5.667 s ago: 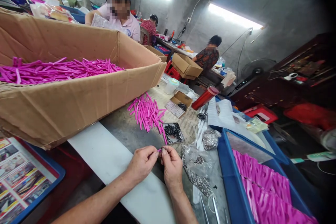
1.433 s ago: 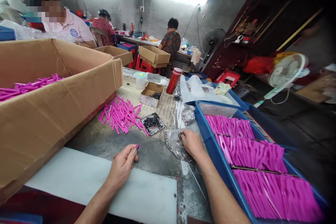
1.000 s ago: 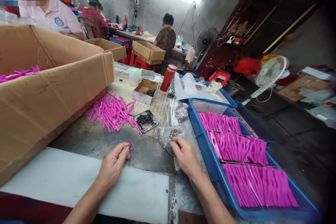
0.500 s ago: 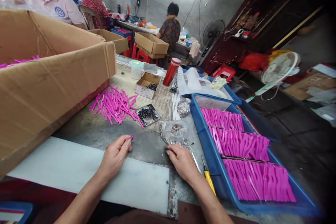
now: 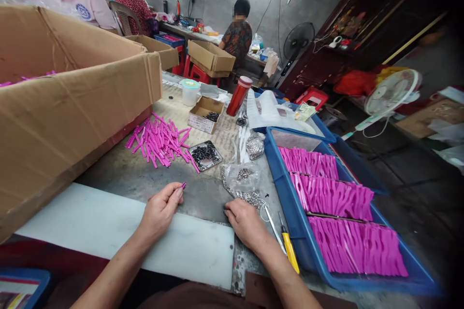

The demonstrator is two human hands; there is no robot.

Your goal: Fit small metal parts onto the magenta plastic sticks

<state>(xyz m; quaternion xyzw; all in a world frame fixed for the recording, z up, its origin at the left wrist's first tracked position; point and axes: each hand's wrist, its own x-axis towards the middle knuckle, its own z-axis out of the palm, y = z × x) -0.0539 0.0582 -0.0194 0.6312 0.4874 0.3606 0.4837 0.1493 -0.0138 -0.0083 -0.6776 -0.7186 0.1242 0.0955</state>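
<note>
My left hand [image 5: 162, 208] is closed in a pinch on a small magenta strip [image 5: 183, 185], whose tip sticks out past the thumb and forefinger. My right hand [image 5: 244, 222] rests low over the table's near edge, fingertips pressed together at the metal surface. Whatever lies between those fingertips is too small or hidden to make out. Beyond the left hand is a loose pile of magenta strips [image 5: 159, 140]. A square tray of small black parts [image 5: 205, 156] sits between pile and right hand. Just past the right hand lies a clear bag of small metal pieces [image 5: 243, 175].
A large cardboard box [image 5: 79, 106] walls off the left. On the right, a blue crate [image 5: 286, 203] holds rows of magenta strips. A yellow-handled screwdriver [image 5: 289, 251] lies beside it. A red flask [image 5: 239, 96] and a small carton [image 5: 203, 123] stand farther back. Several people sit beyond.
My right hand has shifted slightly left, its fingertips now where a tiny ring-like piece lay on the table; that piece no longer shows. The left hand keeps its pinch on the strip.
</note>
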